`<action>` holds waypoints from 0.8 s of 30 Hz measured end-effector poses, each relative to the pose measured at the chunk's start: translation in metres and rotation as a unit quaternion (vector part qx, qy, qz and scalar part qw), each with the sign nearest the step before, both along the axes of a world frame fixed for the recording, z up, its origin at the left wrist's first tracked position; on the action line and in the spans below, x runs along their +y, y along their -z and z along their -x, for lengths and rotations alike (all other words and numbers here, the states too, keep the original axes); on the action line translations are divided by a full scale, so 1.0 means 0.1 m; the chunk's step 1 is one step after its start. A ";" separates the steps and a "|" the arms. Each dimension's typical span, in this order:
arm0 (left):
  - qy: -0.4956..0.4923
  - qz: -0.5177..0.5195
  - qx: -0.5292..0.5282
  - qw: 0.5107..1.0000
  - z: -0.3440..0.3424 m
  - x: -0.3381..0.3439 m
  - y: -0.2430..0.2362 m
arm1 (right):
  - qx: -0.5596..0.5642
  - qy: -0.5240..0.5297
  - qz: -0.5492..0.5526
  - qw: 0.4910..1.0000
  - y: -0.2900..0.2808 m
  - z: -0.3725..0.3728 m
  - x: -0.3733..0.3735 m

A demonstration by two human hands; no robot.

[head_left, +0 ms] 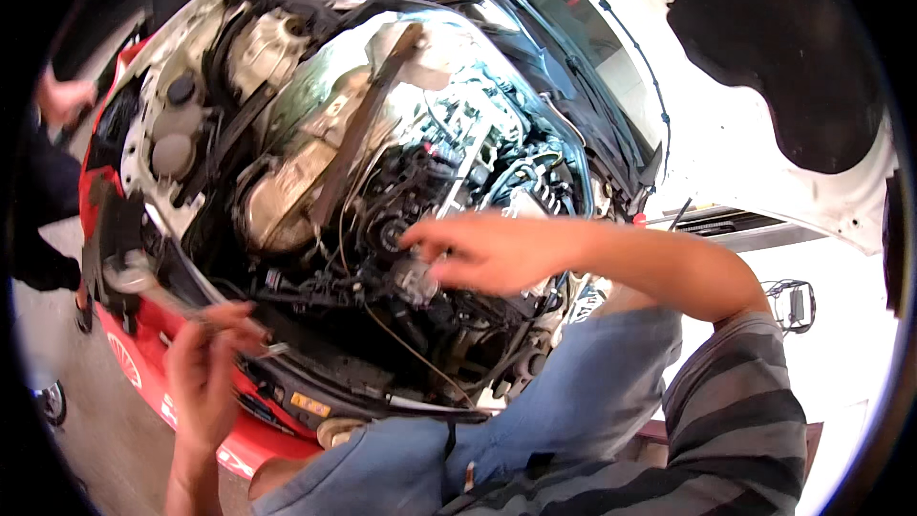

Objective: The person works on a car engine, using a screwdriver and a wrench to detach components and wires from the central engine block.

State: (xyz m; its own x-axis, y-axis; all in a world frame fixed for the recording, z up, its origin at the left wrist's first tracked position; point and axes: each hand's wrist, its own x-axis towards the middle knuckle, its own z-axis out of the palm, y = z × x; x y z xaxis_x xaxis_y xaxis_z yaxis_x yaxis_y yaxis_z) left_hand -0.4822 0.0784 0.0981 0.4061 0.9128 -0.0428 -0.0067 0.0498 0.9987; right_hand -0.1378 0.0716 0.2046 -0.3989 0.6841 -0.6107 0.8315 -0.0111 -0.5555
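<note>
My left hand is above the front edge of the car's engine bay, with its fingers closed. A long silver hand tool, smeared by motion and looking like a wrench, runs into these fingers. Over the engine my right hand reaches in from the right, fingers apart and somewhat blurred. Its fingertips are nearest to a dark round pulley and a roundish silver part; whether they touch is unclear. Nothing shows in that hand.
A brown flat bar lies slanting across the engine bay. The red front bumper borders it below left, and the raised white hood stands at the upper right. Another person's hand is at the far left. Cables hang among the engine parts.
</note>
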 end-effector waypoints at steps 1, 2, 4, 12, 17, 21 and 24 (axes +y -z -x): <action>0.052 -0.003 -0.030 0.998 -0.45 0.13 -0.16 | 0.068 0.027 -0.020 0.997 0.14 0.01 -0.12; 0.107 -0.004 -0.054 0.993 -0.87 0.23 -0.28 | 0.141 0.055 -0.041 0.988 0.26 0.02 -0.20; 0.126 0.068 -0.089 0.986 -1.63 0.27 -0.32 | 0.184 0.144 -0.005 0.972 0.38 -0.09 -0.23; 0.080 0.007 0.016 0.997 -3.86 0.12 0.71 | -0.172 0.248 -0.072 0.951 0.24 -2.29 -0.21; 0.180 -0.226 0.121 0.950 -3.98 -0.21 1.10 | -0.469 -0.079 -0.110 0.873 0.43 -3.76 0.35; 0.385 -0.360 0.128 0.840 -3.45 -0.27 1.05 | -0.409 -0.007 -0.183 0.894 0.50 -3.80 0.07; 0.667 -0.353 0.156 0.638 -2.31 -0.35 1.19 | -0.376 0.172 -0.144 0.899 0.49 -3.57 -0.33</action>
